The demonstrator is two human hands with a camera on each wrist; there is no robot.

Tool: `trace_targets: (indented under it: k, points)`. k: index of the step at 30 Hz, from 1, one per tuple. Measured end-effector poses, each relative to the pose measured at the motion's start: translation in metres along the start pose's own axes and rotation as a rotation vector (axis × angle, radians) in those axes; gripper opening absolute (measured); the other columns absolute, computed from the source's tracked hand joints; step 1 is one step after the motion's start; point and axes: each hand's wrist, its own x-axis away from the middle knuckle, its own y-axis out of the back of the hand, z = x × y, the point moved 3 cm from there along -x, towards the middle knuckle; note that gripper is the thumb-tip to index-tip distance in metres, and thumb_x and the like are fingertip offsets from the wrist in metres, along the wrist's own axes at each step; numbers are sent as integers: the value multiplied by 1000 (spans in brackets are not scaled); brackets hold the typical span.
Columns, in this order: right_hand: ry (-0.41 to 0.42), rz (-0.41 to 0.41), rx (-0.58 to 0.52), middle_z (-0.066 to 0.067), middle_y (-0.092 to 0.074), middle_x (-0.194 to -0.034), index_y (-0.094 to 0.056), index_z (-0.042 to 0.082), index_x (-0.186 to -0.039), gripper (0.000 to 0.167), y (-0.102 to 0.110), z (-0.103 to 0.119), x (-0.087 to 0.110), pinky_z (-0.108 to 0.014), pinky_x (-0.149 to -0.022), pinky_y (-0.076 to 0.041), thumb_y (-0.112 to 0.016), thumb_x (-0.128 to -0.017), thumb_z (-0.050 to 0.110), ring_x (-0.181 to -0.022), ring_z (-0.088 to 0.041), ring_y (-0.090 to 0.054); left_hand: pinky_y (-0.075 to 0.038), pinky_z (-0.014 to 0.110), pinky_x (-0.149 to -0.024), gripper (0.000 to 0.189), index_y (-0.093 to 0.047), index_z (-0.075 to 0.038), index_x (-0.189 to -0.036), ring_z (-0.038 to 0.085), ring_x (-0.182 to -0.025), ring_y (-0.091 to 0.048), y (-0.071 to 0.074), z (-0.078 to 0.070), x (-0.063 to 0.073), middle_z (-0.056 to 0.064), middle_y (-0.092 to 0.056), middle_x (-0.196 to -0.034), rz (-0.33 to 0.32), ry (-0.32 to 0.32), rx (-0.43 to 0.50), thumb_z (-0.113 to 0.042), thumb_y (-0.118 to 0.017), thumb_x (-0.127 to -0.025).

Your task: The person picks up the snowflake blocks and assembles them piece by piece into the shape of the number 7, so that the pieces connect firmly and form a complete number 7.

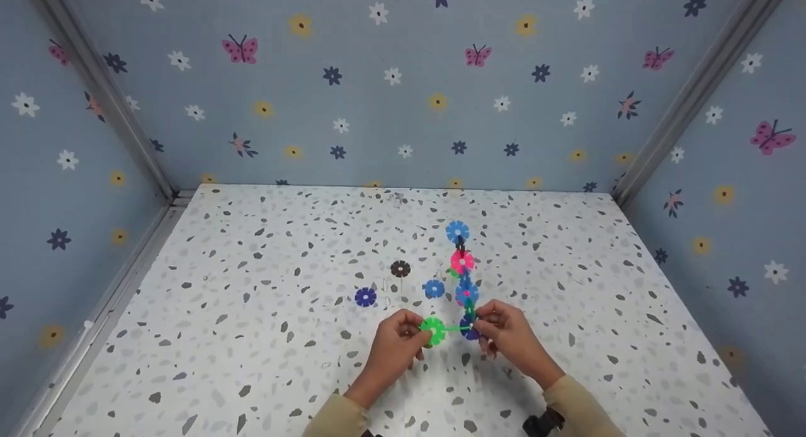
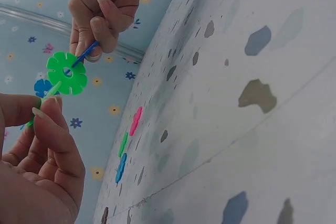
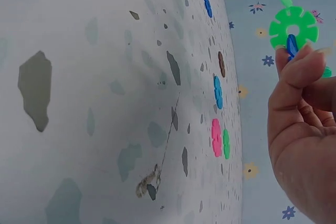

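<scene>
In the head view my left hand (image 1: 398, 341) pinches a bright green notched plastic disc (image 1: 433, 331). My right hand (image 1: 513, 337) grips a dark blue notched disc (image 1: 467, 329) at the near end of a chain of interlocked discs. Between the hands is a second green disc (image 2: 66, 73), facing the left wrist camera, with the dark blue disc's edge at one of its slots. The held green disc meets its other side. Farther along the chain are a blue disc (image 1: 466, 286), a pink disc (image 1: 462, 261) and a light blue disc (image 1: 457, 231). Fingers partly cover both held discs.
On the speckled tabletop (image 1: 252, 336) lie a loose brown disc (image 1: 400, 269), a purple-blue disc (image 1: 365, 296) and a blue disc (image 1: 434, 288). Pink (image 3: 216, 138) and green (image 3: 226, 144) discs also rest there, low in the right wrist view. Patterned blue walls (image 1: 390, 109) enclose the table.
</scene>
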Motion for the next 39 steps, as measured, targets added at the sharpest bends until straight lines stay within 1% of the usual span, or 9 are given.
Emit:
trace_targets:
  k: [5,12,15,22,26,29,33,37,39]
  points:
    - [7,21,-22,-12,-64,-81,-55,-3,-107,8,-2,-1,0,-26,-49,-47,-55,-98,-2,-54,-18,-53,-42,22,-43,17,-59,1,-101,15,-57,-57,-1,1,2,10,-67,-79,-6,19,40,-8,-69,-91]
    - [-7,2,-14,-13,-65,-83,-56,-3,-106,9,-6,1,1,-26,-50,-48,-55,-97,-4,-56,-18,-54,-45,23,-43,16,-57,3,-97,15,-55,-56,-5,2,3,10,-65,-76,-17,10,107,-3,-70,-89]
    - [-2,-17,-16,-14,-65,-82,-55,-3,-104,7,-8,3,2,-26,-50,-48,-55,-97,-5,-55,-18,-53,-47,23,-43,15,-55,3,-95,14,-53,-54,-6,0,4,10,-62,-74,-22,-9,109,1,-69,-89]
    - [75,-43,-46,-16,-63,-79,-54,-5,-100,3,-13,3,4,-27,-48,-48,-55,-97,-5,-51,-17,-53,-48,24,-43,15,-52,3,-93,14,-52,-53,-11,-1,5,6,-56,-71,-33,-42,90,5,-66,-89]
    - [80,-86,-56,-16,-62,-78,-54,-4,-98,5,-16,2,5,-26,-48,-47,-55,-96,-8,-52,-17,-52,-49,25,-44,14,-52,3,-92,14,-52,-53,-14,1,4,6,-55,-71,-12,-62,99,6,-65,-90]
    - [104,-111,-75,-17,-61,-78,-53,-6,-98,4,-16,3,7,-26,-48,-48,-55,-96,-9,-51,-17,-53,-50,25,-44,13,-52,4,-93,13,-51,-53,-14,-1,2,6,-55,-71,6,-83,79,6,-64,-91]
    - [132,-112,-48,-18,-62,-81,-55,-7,-102,5,-12,6,8,-28,-48,-50,-55,-97,-7,-51,-17,-53,-50,27,-44,12,-53,2,-94,15,-52,-55,-12,-5,-1,8,-59,-74,39,-60,44,2,-65,-92]
    - [148,-96,-13,-18,-63,-82,-56,-6,-105,7,-7,9,5,-29,-46,-50,-55,-98,-4,-51,-17,-53,-50,27,-46,12,-57,1,-99,15,-58,-57,-7,-10,-6,9,-61,-83,72,-62,-54,2,-62,-88]
    - [158,-91,-3,-17,-63,-82,-56,-6,-105,7,-4,10,3,-29,-46,-50,-55,-99,-3,-51,-16,-53,-50,28,-48,20,-59,1,-103,16,-60,-57,0,-10,-11,10,-61,-88,61,-74,-136,4,-58,-83]
